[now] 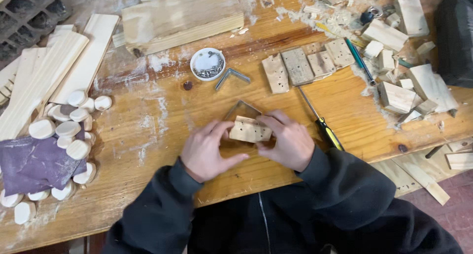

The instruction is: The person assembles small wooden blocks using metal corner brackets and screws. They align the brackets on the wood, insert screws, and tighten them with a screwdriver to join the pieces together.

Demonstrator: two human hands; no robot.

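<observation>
With my left hand (207, 150) and right hand (288, 140) both pinching the drilled wood block (250, 129), I should seat it squarely against the metal bracket (242, 109) on the counter (148, 116).

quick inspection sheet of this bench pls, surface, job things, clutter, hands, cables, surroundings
surface: wooden workbench, dusted with sawdust
job's things: small drilled wood block held over a metal corner bracket
clutter: dish of screws, second bracket, drilled blocks, screwdriver, wooden discs, purple sandpaper, offcuts, plank
grippers: left hand and right hand both grip the block
cables: nothing seen
surroundings: slats at left, red floor at lower right
</observation>
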